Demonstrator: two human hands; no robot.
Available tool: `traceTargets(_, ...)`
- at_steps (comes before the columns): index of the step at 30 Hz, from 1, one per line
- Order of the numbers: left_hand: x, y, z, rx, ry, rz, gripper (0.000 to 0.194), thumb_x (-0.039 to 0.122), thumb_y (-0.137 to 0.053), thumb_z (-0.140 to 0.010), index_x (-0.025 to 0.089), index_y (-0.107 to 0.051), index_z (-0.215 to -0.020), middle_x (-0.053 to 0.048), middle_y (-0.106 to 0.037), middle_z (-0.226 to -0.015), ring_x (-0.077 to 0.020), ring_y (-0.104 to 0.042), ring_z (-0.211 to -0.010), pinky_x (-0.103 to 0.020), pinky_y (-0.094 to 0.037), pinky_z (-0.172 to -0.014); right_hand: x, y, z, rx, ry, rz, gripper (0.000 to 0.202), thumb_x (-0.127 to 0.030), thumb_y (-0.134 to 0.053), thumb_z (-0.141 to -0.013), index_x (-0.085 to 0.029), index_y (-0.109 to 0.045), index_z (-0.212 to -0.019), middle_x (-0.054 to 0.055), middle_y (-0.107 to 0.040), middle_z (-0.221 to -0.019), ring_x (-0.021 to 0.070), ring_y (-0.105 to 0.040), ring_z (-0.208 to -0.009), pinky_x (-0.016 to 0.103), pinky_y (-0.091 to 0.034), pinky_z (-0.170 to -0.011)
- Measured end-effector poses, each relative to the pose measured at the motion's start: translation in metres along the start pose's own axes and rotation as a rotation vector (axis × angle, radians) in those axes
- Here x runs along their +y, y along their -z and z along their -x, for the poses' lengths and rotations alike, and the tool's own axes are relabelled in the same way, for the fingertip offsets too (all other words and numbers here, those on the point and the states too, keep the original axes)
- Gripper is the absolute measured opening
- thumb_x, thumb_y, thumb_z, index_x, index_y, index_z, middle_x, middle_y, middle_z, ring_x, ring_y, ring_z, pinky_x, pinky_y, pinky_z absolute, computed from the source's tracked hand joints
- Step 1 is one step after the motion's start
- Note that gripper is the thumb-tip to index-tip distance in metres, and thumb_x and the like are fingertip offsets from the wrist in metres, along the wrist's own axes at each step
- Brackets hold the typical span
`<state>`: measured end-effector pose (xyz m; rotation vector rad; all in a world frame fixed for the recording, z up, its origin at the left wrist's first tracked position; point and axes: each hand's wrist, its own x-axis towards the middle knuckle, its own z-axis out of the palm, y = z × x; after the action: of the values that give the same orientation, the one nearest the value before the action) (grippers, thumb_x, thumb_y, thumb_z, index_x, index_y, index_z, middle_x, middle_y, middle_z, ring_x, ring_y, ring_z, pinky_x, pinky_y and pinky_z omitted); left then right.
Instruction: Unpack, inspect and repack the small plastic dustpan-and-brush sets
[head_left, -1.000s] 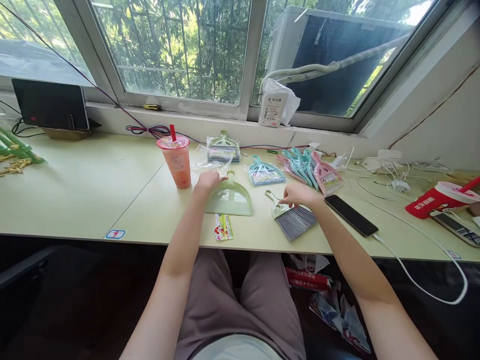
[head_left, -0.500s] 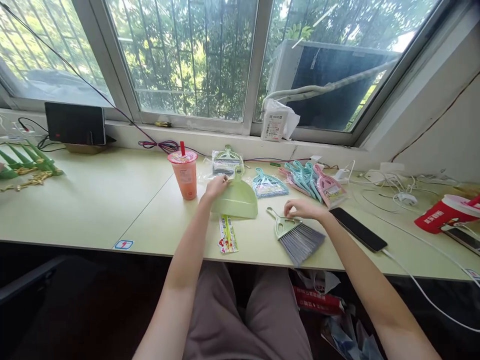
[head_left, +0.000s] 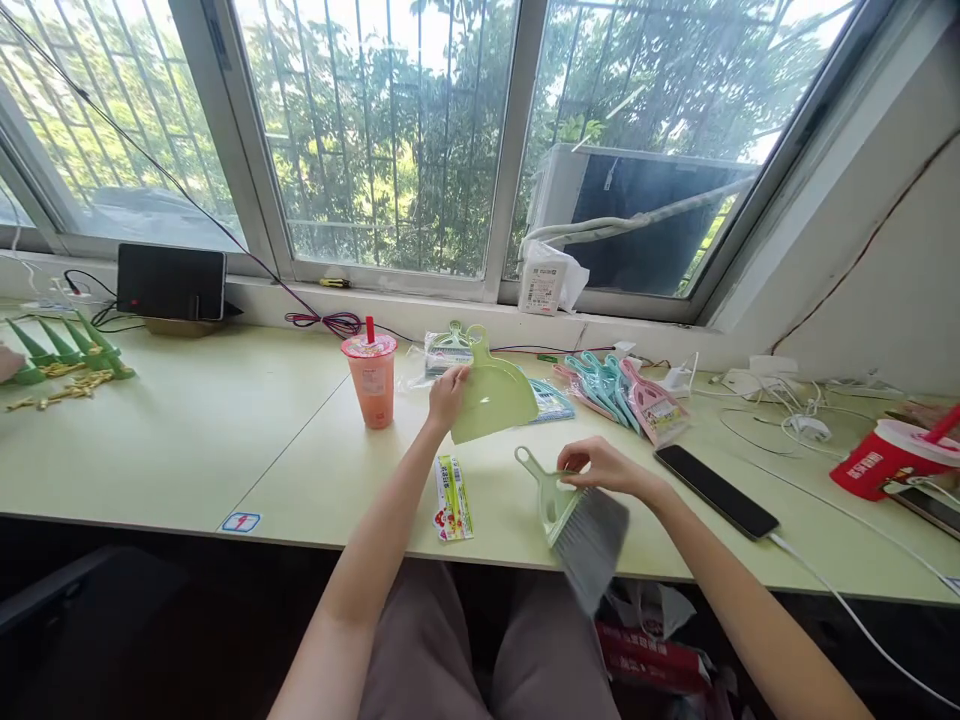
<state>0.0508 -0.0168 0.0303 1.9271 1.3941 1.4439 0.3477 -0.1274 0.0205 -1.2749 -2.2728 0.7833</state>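
My left hand [head_left: 448,398] pinches the left edge of a light green dustpan [head_left: 499,402], which is tilted above the table with its handle pointing away from me. In my right hand [head_left: 600,465] is a small hand brush [head_left: 553,500] with a green head and grey bristles, gripped at the head's right side. Its bristles are blurred and hang past the table's front edge. Between my arms a colourful printed card [head_left: 453,500] lies flat. Behind the dustpan is a wrapped green set [head_left: 450,350], and a blue wrapped set [head_left: 551,400] is partly hidden.
A pink drink cup [head_left: 373,380] stands left of the dustpan. Several wrapped blue and pink sets [head_left: 611,390] lie at the back right. A black phone [head_left: 716,492] on a cable and a red cup [head_left: 885,460] are further right. Other people's hands show at both edges.
My left hand has raised and tilted the dustpan, moving it slightly right. My right hand has taken hold of the brush and lifted it, swinging its bristles toward me. The camera view has tipped up.
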Motion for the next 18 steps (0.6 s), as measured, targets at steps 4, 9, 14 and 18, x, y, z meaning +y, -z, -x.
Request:
traceTargets(4,0.009,-0.008,0.008,-0.068,-0.038,-0.031,0.046,0.048,-0.029,-0.098,0.020,-0.062,-0.083,-0.004,-0.063,-0.076,-0.0188,-0.057,-0.077,-0.029,-0.042,-0.069,-0.034,-0.014,-0.024,0.251,0.153,-0.125,0.031,-0.049,-0.073,-0.075,-0.021,-0.071,-0.087,0.005,-0.072,-0.080,0.0183,-0.067,-0.069,0.032,-0.057,-0.064)
traceTargets(9,0.013,-0.025,0.016,-0.129,-0.171,-0.011,0.052,0.050,-0.023,-0.100,0.019,-0.057,-0.075,-0.004,-0.062,-0.077,-0.0179,-0.056,-0.075,-0.029,-0.044,-0.071,-0.040,-0.029,-0.073,0.915,0.114,0.034,0.030,-0.053,-0.062,-0.084,-0.025,-0.071,-0.080,0.005,-0.073,-0.078,0.0202,-0.065,-0.067,0.036,-0.054,-0.071)
traceTargets(14,0.016,-0.037,0.022,-0.197,-0.171,-0.023,0.036,0.048,-0.040,-0.096,0.019,-0.061,-0.097,-0.005,-0.068,-0.095,-0.0198,-0.061,-0.087,-0.030,-0.045,-0.076,-0.025,-0.043,-0.080,1.173,0.028,0.017,0.025,-0.046,-0.061,-0.087,-0.023,-0.068,-0.082,0.006,-0.074,-0.088,0.0194,-0.061,-0.067,0.035,-0.051,-0.073)
traceTargets(18,0.021,-0.044,0.030,-0.222,-0.184,-0.079,0.028,0.044,-0.047,-0.095,0.021,-0.061,-0.101,-0.005,-0.070,-0.096,-0.0206,-0.063,-0.085,-0.029,-0.044,-0.075,-0.020,-0.040,-0.075,1.175,0.054,0.133,0.020,-0.039,-0.062,-0.087,-0.023,-0.067,-0.098,0.009,-0.069,-0.114,0.0264,-0.060,-0.109,0.046,-0.043,-0.100)
